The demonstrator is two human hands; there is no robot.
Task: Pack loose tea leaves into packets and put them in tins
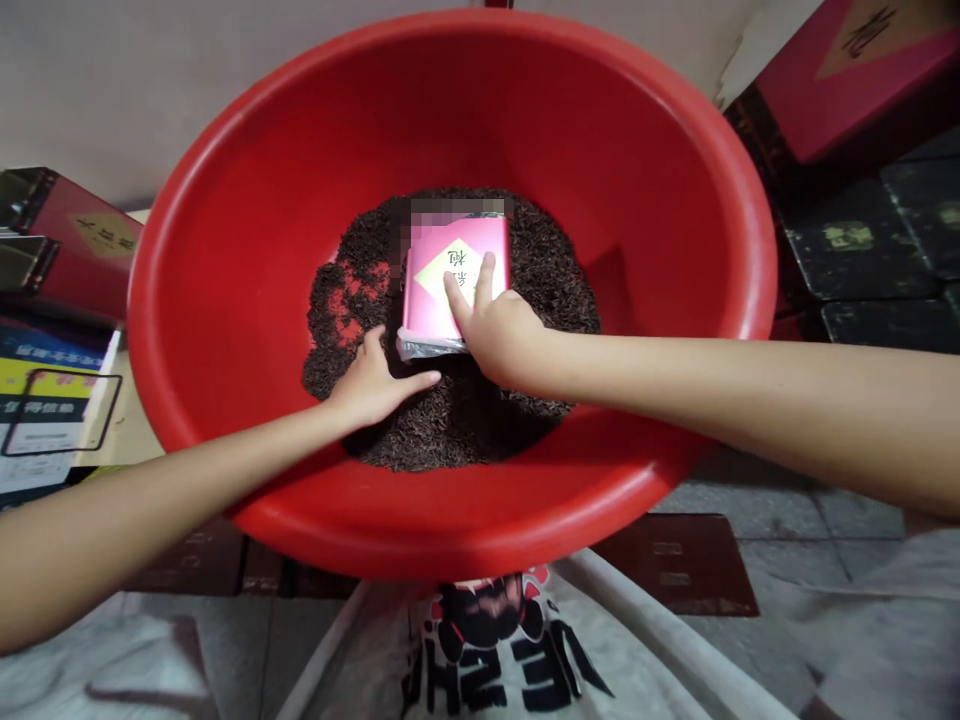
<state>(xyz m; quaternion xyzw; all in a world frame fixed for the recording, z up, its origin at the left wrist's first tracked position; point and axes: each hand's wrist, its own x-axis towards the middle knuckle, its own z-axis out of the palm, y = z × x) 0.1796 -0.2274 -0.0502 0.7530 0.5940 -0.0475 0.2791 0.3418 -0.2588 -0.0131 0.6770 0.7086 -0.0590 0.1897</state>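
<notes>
A pink tin [426, 297] with a yellow diamond label lies on its side on dark, dry loose tea [450, 430]. Clear plastic film shows at the tin's near end. My right hand [504, 330] grips the tin's near right part, two fingers spread over the label and the rest hidden or folded. My left hand [371, 385] is just left of the tin's near end, low over the tea, thumb stretched out and fingers apart, holding nothing. All this is inside a big red basin [660, 190], whose red bottom shows through the tea at left.
Another pink tin [862, 85] stands at the upper right, above several dark lidded tins [844, 240]. More pink tins [94, 235] lie at the left, near printed packaging [45, 400]. A dark red flat piece [679, 565] lies on the tiled floor [795, 505].
</notes>
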